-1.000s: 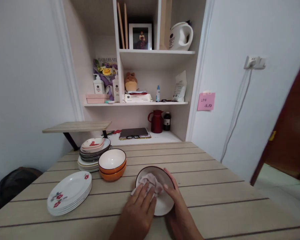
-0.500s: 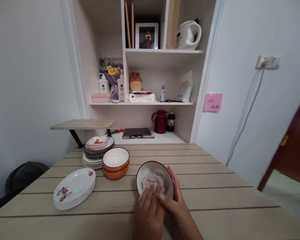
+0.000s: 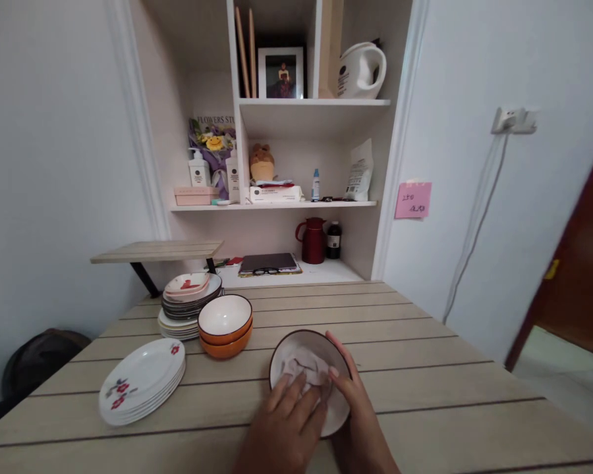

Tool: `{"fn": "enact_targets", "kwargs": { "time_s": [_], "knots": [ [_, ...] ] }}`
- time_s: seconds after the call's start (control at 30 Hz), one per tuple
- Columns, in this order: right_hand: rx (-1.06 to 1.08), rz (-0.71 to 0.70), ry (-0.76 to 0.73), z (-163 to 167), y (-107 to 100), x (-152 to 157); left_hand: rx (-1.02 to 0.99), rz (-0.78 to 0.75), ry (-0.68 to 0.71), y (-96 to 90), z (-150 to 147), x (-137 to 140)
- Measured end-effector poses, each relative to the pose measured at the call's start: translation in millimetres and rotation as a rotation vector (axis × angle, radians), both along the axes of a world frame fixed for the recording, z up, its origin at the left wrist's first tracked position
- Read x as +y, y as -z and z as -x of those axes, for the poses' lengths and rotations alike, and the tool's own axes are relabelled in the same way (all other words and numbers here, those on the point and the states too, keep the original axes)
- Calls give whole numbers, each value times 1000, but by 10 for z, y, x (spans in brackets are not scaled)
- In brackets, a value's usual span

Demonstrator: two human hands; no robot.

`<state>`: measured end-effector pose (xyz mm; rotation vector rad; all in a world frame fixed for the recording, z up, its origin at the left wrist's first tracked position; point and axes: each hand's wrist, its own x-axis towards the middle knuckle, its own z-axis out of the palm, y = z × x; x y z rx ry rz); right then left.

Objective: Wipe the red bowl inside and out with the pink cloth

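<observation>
A bowl [image 3: 337,416] with a white inside and a dark rim is tilted toward me above the front of the table. My right hand [image 3: 358,405] grips its right side, thumb over the rim and fingers behind the wall. Inside the bowl lies a crumpled pale cloth [image 3: 304,364]. My left hand [image 3: 289,418] presses on this cloth with its fingers, against the inner wall. The bowl's outer side and most of the right fingers are hidden.
Left of the bowl stand two nested orange bowls [image 3: 226,343], a stack of flower-patterned white plates [image 3: 143,378], and a mixed pile of dishes [image 3: 190,306]. A small raised shelf [image 3: 158,251] overhangs the back left. Behind, a red jug [image 3: 313,242] stands in the cabinet.
My left hand has shifted slightly left and its fingers are more spread over the cloth. The bowl sits a little lower in view. The whole scene has shifted slightly left as the camera turned.
</observation>
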<state>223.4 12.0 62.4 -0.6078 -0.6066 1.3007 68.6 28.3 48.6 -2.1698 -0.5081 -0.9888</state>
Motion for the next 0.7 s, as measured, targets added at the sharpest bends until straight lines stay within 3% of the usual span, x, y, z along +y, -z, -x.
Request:
{"fn": "enact_targets", "kwargs": {
  "time_s": [0.17,0.5,0.7],
  "knots": [
    [46,24,-44,45,-38,0,99,23,49,-166,204,109],
    [79,58,-79,-11,-147,-69,53,-74,-40,31,73,42],
    [37,-54,-155,21,-75,-82,-32,-16,-49,83,53,11]
  ]
}}
